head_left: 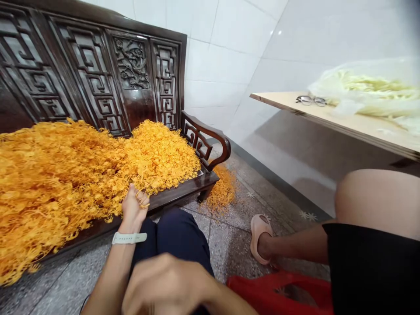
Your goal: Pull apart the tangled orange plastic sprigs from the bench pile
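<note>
From the wearer's head we looked forward and down over the dark-trousered lap (183,234). Our one wide view sat closest to the blurred right hand (164,282) at the bottom edge, a little farther from the left hand (134,205), and took in the carved bench (139,105) on the left and the pale tabletop (278,98) on the right

No readable text, labels, brands, numbers or signs in view
</note>
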A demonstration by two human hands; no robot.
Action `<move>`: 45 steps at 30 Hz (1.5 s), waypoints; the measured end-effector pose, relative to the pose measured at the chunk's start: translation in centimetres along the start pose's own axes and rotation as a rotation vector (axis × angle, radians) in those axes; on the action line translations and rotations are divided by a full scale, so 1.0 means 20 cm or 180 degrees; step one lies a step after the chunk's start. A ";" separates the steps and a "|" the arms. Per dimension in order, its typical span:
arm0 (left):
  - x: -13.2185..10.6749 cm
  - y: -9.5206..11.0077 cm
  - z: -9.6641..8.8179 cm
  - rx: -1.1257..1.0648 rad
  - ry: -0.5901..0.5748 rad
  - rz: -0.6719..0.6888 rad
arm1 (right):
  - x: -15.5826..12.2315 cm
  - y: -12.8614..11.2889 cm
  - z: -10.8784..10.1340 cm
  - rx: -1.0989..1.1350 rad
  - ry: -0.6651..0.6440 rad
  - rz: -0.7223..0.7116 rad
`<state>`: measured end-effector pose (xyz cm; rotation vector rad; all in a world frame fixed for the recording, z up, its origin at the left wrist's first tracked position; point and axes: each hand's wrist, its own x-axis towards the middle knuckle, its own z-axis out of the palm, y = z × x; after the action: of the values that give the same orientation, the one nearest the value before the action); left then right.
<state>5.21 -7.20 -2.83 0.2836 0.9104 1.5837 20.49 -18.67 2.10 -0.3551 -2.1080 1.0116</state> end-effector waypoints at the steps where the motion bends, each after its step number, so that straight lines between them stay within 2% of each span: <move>1: 0.01 0.01 -0.01 -0.0048 -0.0041 0.0086 | -0.02 -0.06 -0.02 0.0184 -0.0039 0.0076; 3: 0.01 0.00 -0.01 -0.0083 -0.0199 0.0189 | -0.03 -0.13 -0.09 0.0492 0.0015 0.0172; 5: -0.01 -0.02 -0.01 -0.0139 -0.0295 0.0116 | 0.02 -0.14 -0.18 0.0790 0.0172 0.0270; 8: -0.04 -0.06 -0.01 -0.0252 -0.0323 -0.0148 | 0.19 -0.06 -0.32 0.1301 0.0674 0.0431; 10: -0.05 -0.08 -0.02 -0.0283 -0.0345 -0.0223 | 0.32 0.00 -0.37 0.1603 0.1119 0.0503; 12: -0.05 -0.10 -0.03 -0.0269 -0.0365 -0.0232 | 0.42 0.04 -0.36 0.2121 0.1625 0.0616; 14: -0.05 -0.10 -0.04 -0.0239 -0.0361 -0.0236 | 0.46 0.04 -0.30 0.3168 0.2026 0.0869; 16: -0.06 -0.09 -0.04 -0.0211 -0.0345 -0.0243 | 0.42 0.02 -0.22 0.4274 0.2191 0.1138; 18: -0.07 -0.08 -0.04 -0.0207 -0.0464 -0.0291 | 0.35 0.02 -0.17 0.4654 0.2296 0.1242; 20: -0.10 -0.06 -0.03 -0.0257 -0.0683 -0.0334 | 0.26 0.05 -0.16 0.4242 0.2669 0.1212; 23: -0.13 -0.04 0.00 -0.0350 -0.0962 -0.0257 | 0.13 0.17 -0.21 0.2944 0.3552 0.1170; 25: -0.15 -0.03 0.01 -0.0342 -0.1089 -0.0108 | 0.06 0.26 -0.24 0.2150 0.3840 0.1320; 27: -0.17 -0.03 0.02 -0.0253 -0.1214 0.0026 | 0.03 0.31 -0.24 0.1801 0.3608 0.1629; 29: -0.18 -0.04 0.03 -0.0135 -0.1350 0.0103 | 0.03 0.34 -0.23 0.1823 0.2992 0.1895; 31: -0.18 -0.04 0.03 -0.0014 -0.1509 0.0113 | 0.06 0.35 -0.20 0.1867 0.2485 0.1975; 32: -0.19 -0.05 0.03 0.0043 -0.1583 0.0104 | 0.08 0.36 -0.19 0.1838 0.2409 0.1948; 33: -0.19 -0.05 0.03 0.0091 -0.1644 0.0091 | 0.10 0.38 -0.17 0.1758 0.2503 0.1896; 36: -0.20 -0.04 0.02 0.0059 -0.1689 0.0042 | 0.14 0.44 -0.14 0.1484 0.3216 0.1787; 37: -0.20 -0.03 0.03 -0.0014 -0.1666 0.0030 | 0.14 0.45 -0.13 0.1504 0.3315 0.1811; 41: -0.19 -0.03 0.03 0.0097 -0.1597 0.0060 | 0.15 0.46 -0.10 0.1945 0.3020 0.1740; 45: -0.14 -0.07 0.01 0.1065 -0.1653 0.0326 | 0.17 0.44 -0.12 0.1799 0.3213 0.1371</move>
<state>7.04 -9.76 -2.86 0.9434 0.7511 1.3458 19.28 -9.76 -1.84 -0.8315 -0.8172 1.2514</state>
